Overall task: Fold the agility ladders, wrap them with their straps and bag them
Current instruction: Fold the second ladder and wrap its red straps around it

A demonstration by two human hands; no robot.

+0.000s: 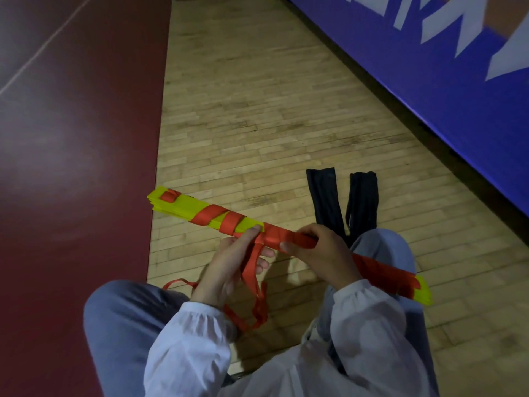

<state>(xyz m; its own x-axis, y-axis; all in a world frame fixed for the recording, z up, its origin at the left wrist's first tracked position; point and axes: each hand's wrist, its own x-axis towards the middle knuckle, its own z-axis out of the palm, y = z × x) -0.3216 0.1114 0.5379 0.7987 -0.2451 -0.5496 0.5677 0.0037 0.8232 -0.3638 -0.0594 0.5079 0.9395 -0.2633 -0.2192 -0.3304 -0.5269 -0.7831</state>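
Ladder bundle (183,206): held over the wooden floor (257,110); probably light, stiff, rungs apt to slide.
Left hand (229,267): gripping soft strap tail (252,272), thumb on bundle.
Right hand (320,253): clasped round wrapped middle, probably the safest hold.
Bags (326,196): flat on floor beyond.

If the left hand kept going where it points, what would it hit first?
The folded ladder bundle: the left hand, pinching the red strap, has its thumb on it. Depth is unclear, but nothing lies between.
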